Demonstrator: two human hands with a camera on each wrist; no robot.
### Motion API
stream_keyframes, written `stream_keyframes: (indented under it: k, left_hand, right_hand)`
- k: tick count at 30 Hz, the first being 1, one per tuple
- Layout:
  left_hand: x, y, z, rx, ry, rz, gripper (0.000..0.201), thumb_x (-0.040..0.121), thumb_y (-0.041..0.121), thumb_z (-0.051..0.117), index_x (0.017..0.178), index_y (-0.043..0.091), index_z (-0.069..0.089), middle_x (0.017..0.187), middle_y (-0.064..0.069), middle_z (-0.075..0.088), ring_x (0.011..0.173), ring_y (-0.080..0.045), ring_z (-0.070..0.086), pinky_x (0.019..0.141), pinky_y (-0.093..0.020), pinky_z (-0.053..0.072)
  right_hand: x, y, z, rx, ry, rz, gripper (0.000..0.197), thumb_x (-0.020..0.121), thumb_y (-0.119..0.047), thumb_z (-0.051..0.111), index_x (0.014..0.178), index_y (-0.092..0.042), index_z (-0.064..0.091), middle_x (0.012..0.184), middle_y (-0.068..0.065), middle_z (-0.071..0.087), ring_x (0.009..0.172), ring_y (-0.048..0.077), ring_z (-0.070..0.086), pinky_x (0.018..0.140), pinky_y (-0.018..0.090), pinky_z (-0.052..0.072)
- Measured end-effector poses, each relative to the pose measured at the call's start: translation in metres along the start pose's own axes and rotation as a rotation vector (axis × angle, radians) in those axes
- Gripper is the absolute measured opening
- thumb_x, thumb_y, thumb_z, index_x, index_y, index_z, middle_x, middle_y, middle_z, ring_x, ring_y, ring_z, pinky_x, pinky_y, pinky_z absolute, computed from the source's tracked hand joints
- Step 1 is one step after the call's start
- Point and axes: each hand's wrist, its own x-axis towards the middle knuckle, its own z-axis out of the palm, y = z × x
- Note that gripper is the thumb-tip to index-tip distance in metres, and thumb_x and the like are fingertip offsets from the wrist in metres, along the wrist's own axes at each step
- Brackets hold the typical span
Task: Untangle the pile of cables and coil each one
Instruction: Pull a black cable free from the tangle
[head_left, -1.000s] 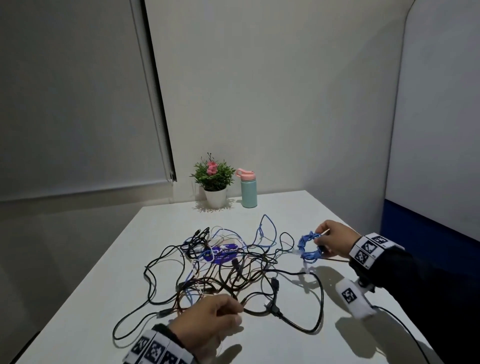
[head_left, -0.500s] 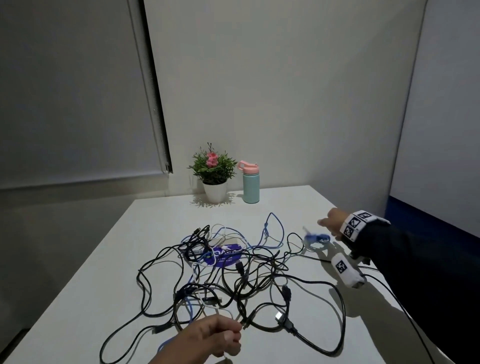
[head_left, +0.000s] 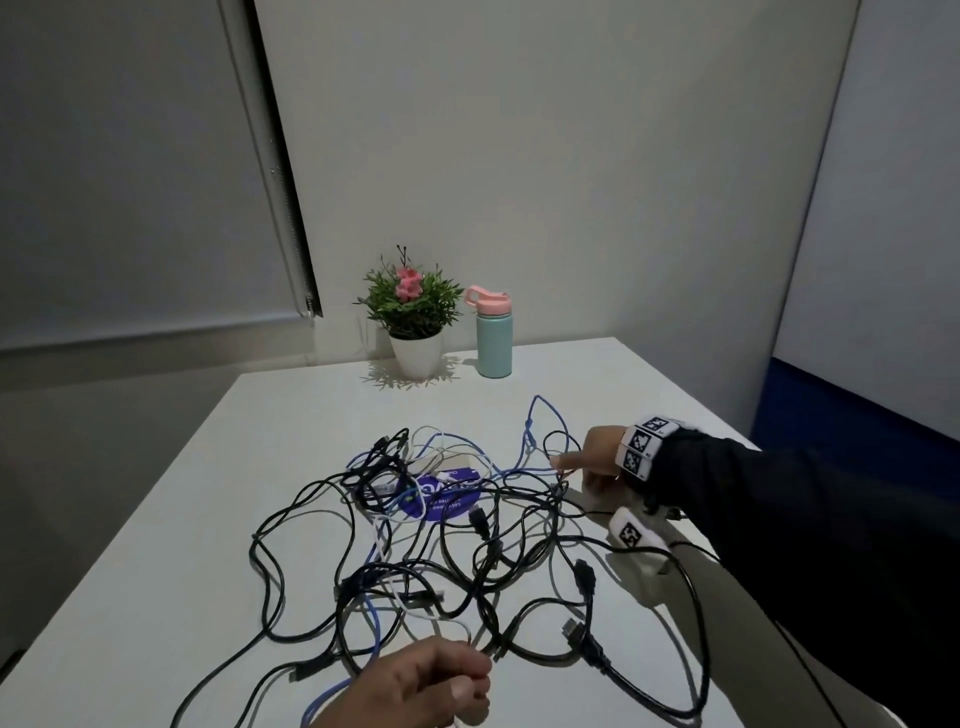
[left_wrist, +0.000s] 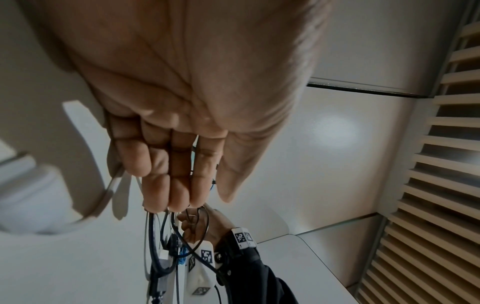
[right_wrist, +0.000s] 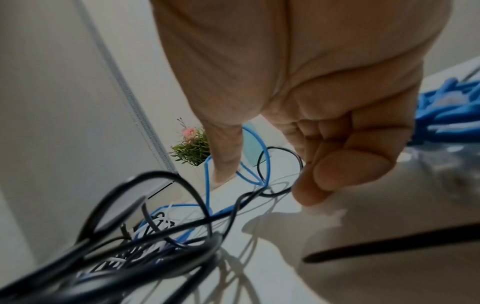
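On the white table (head_left: 156, 571), left hand (head_left: 415, 691) pinches cables (head_left: 467, 545); right hand (head_left: 597, 457) points, empty

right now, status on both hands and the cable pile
Left hand pinches a white cable at near edge. Right hand reaches the pile's right side, grip unclear. Cable pile still tangled.
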Motion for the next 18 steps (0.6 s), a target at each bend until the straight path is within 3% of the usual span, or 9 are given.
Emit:
stream_keyframes:
  k: [3, 5, 7, 9, 13, 16, 18]
  left_hand:
    - [-0.001, -0.001, 0.002, -0.053, 0.006, -0.019, 0.036, 0.076, 0.024, 0.079, 0.108, 0.008, 0.077, 0.116, -0.017, 0.073, 0.115, -0.03, 0.068, 0.099, -0.035, 0.05]
    - [-0.003, 0.002, 0.004, -0.042, 0.028, -0.014, 0.038, 0.078, 0.023, 0.075, 0.111, 0.006, 0.074, 0.115, -0.016, 0.074, 0.113, -0.028, 0.069, 0.099, -0.033, 0.05]
    - [-0.006, 0.008, 0.007, 0.018, 0.043, 0.0, 0.04, 0.082, 0.028, 0.071, 0.117, 0.009, 0.07, 0.114, -0.009, 0.075, 0.112, -0.02, 0.069, 0.095, -0.024, 0.05]
    - [-0.008, 0.012, 0.008, 0.065, 0.045, 0.007, 0.041, 0.083, 0.031, 0.068, 0.119, 0.012, 0.068, 0.113, -0.005, 0.075, 0.11, -0.014, 0.069, 0.086, -0.015, 0.048]
    - [-0.015, 0.021, 0.014, 0.093, 0.046, 0.003, 0.045, 0.077, 0.043, 0.071, 0.117, 0.02, 0.071, 0.115, -0.004, 0.075, 0.115, -0.016, 0.068, 0.091, -0.02, 0.046]
    - [-0.023, 0.03, 0.017, 0.123, 0.028, 0.035, 0.04, 0.078, 0.043, 0.073, 0.114, 0.026, 0.074, 0.115, -0.005, 0.074, 0.116, -0.019, 0.067, 0.094, -0.029, 0.043]
    - [-0.028, 0.035, 0.016, 0.085, 0.049, 0.041, 0.041, 0.076, 0.037, 0.078, 0.113, 0.019, 0.074, 0.113, -0.011, 0.073, 0.109, -0.025, 0.069, 0.091, -0.033, 0.046]
  right_hand:
    - [0.006, -0.001, 0.007, 0.119, -0.101, 0.018, 0.066, 0.07, -0.069, 0.071, 0.076, -0.004, 0.076, 0.068, 0.008, 0.073, 0.061, 0.025, 0.063, 0.078, 0.039, 0.058]
    - [0.004, -0.009, 0.014, 0.087, -0.111, -0.005, 0.046, 0.073, -0.053, 0.076, 0.074, -0.007, 0.072, 0.071, 0.009, 0.068, 0.059, 0.024, 0.059, 0.069, 0.032, 0.055]
    - [0.002, -0.018, 0.017, 0.08, -0.051, -0.038, 0.027, 0.079, -0.034, 0.074, 0.082, -0.007, 0.072, 0.079, 0.008, 0.071, 0.065, 0.022, 0.063, 0.069, 0.026, 0.053]
    - [-0.002, -0.025, 0.017, 0.178, -0.015, -0.047, 0.013, 0.082, -0.018, 0.07, 0.09, -0.007, 0.07, 0.088, 0.011, 0.075, 0.074, 0.024, 0.072, 0.076, 0.032, 0.059]
    - [-0.026, -0.031, 0.012, 0.252, -0.019, -0.079, 0.003, 0.084, -0.007, 0.063, 0.085, -0.006, 0.065, 0.089, 0.016, 0.072, 0.076, 0.028, 0.067, 0.08, 0.036, 0.057]
    - [-0.047, -0.038, -0.002, 0.613, 0.029, -0.143, 0.01, 0.085, 0.005, 0.049, 0.079, -0.001, 0.054, 0.08, 0.024, 0.056, 0.07, 0.03, 0.058, 0.074, 0.041, 0.05]
    - [-0.064, -0.045, -0.017, 0.963, 0.094, -0.219, 0.019, 0.088, 0.006, 0.046, 0.075, -0.007, 0.049, 0.072, 0.016, 0.05, 0.056, 0.024, 0.058, 0.058, 0.034, 0.054]
